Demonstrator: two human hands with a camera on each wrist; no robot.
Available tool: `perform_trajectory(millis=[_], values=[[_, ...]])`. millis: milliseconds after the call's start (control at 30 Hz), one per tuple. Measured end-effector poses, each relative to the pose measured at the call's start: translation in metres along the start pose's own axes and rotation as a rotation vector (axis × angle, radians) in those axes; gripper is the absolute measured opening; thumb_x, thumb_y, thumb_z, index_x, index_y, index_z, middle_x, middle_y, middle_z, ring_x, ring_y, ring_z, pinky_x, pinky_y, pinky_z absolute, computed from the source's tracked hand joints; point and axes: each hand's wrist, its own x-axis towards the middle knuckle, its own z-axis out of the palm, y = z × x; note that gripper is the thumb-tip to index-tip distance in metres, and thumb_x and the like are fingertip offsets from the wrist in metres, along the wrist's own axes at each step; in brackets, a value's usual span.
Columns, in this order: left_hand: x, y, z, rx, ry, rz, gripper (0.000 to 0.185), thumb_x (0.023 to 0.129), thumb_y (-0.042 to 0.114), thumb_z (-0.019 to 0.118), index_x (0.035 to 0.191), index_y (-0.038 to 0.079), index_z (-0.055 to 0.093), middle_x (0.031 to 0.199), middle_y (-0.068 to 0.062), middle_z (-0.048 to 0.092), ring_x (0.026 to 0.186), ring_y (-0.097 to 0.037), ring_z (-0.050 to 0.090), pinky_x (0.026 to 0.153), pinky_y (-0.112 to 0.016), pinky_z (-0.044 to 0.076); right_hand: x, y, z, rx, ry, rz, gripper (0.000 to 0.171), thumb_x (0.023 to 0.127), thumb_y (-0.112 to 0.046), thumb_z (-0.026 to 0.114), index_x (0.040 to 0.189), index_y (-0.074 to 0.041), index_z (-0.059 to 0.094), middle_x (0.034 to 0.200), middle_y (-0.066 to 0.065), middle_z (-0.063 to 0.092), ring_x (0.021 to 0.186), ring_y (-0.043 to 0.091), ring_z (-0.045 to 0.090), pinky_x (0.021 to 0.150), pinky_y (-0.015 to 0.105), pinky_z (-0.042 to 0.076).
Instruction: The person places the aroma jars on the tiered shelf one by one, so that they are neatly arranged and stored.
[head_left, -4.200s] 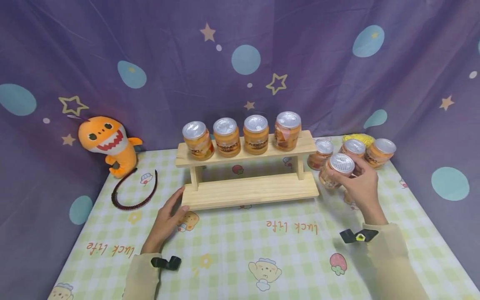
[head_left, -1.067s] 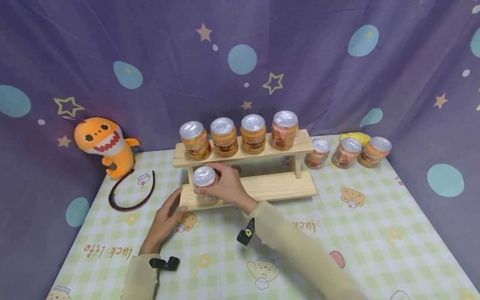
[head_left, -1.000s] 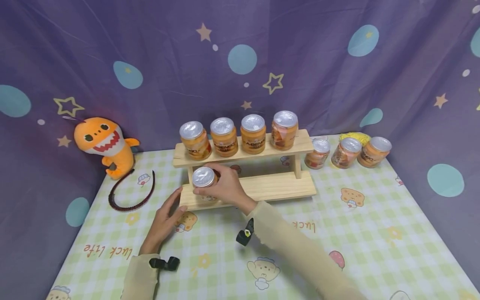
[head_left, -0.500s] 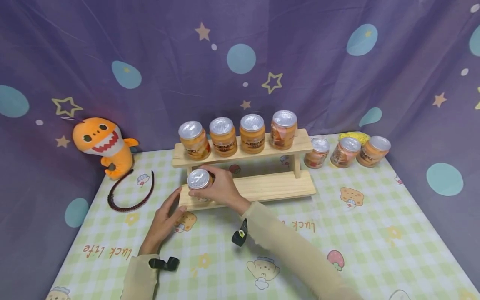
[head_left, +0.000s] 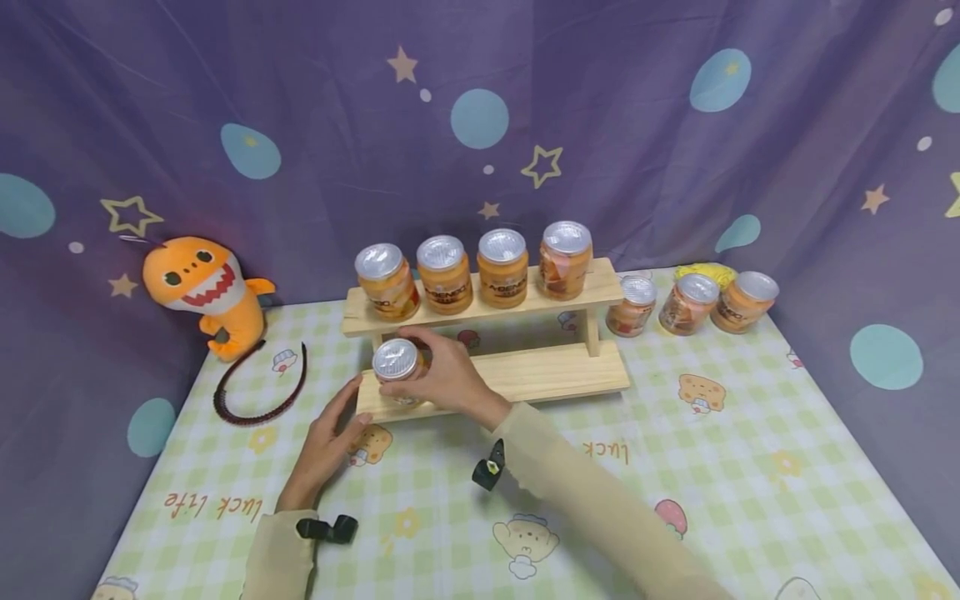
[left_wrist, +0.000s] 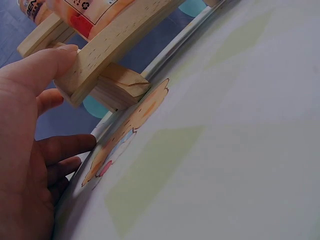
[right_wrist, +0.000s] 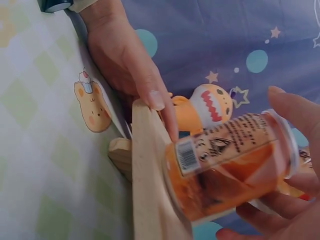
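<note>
A wooden two-tier rack (head_left: 540,371) stands mid-table. My right hand (head_left: 442,379) grips an orange jar with a silver lid (head_left: 396,365) at the left end of the lower shelf. In the right wrist view the jar (right_wrist: 225,165) has its base against the shelf board (right_wrist: 147,200), with fingers (right_wrist: 295,110) curled round it. My left hand (head_left: 330,433) lies flat by the rack's left end. Its thumb (left_wrist: 52,65) presses the end of the board (left_wrist: 115,45), and the fingers are straight. Several like jars (head_left: 472,271) line the top shelf.
Three more jars (head_left: 693,302) stand on the table right of the rack, with a yellow thing (head_left: 705,271) behind them. An orange shark plush (head_left: 202,287) and a dark headband (head_left: 255,392) lie at the far left. A purple curtain closes the back and sides.
My right hand carried the jar from the group at the right across to the left end of the lower shelf. Over the last second it barely shifted. The left hand stayed put.
</note>
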Motion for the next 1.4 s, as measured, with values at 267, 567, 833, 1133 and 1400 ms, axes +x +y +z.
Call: perform_trajectory(millis=[267,567,833,1133,1400], values=[[0.001,-0.002,-0.002,0.020,0.007,0.009,0.064,0.100,0.034,0.061,0.157,0.035,0.031,0.163,-0.010,0.035,0.152,-0.038,0.029,0.124,-0.061,0.021,-0.018,-0.008,-0.029,-0.014,0.022,0.026,0.082,0.071,-0.036,0.091,0.142,-0.016,0.055,0.143,0.006,0.062,0.133,0.023,0.057,0.113,0.045,0.047],[-0.001,-0.002,-0.002,0.022,0.012,0.001,0.065,0.100,0.034,0.061,0.158,0.032,0.031,0.164,-0.011,0.034,0.152,-0.039,0.029,0.124,-0.062,0.020,-0.040,-0.004,-0.071,-0.015,0.116,0.009,0.073,0.077,-0.028,0.088,0.140,-0.010,0.055,0.138,0.011,0.065,0.127,0.027,0.062,0.103,0.046,0.054],[-0.001,-0.002,-0.002,0.016,0.008,-0.006,0.065,0.100,0.035,0.061,0.158,0.032,0.031,0.165,-0.010,0.032,0.153,-0.039,0.027,0.124,-0.062,0.019,-0.067,0.008,-0.117,-0.002,0.237,-0.018,0.068,0.078,-0.017,0.086,0.137,-0.003,0.056,0.136,0.015,0.065,0.128,0.032,0.062,0.105,0.047,0.054],[-0.001,-0.002,-0.003,0.019,0.019,0.001,0.065,0.100,0.033,0.062,0.158,0.030,0.032,0.163,-0.010,0.035,0.152,-0.040,0.029,0.124,-0.061,0.021,-0.096,0.032,-0.174,-0.006,0.417,0.042,0.060,0.079,-0.006,0.083,0.133,0.001,0.058,0.130,0.018,0.067,0.121,0.019,0.065,0.098,0.021,0.055],[0.000,-0.001,0.000,-0.011,0.006,0.012,0.065,0.100,0.033,0.062,0.157,0.033,0.032,0.164,-0.010,0.034,0.153,-0.038,0.028,0.124,-0.062,0.020,-0.119,0.055,-0.229,-0.030,0.610,0.098,0.054,0.082,-0.002,0.080,0.132,-0.001,0.060,0.114,-0.016,0.068,0.108,-0.007,0.063,0.087,0.005,0.051]])
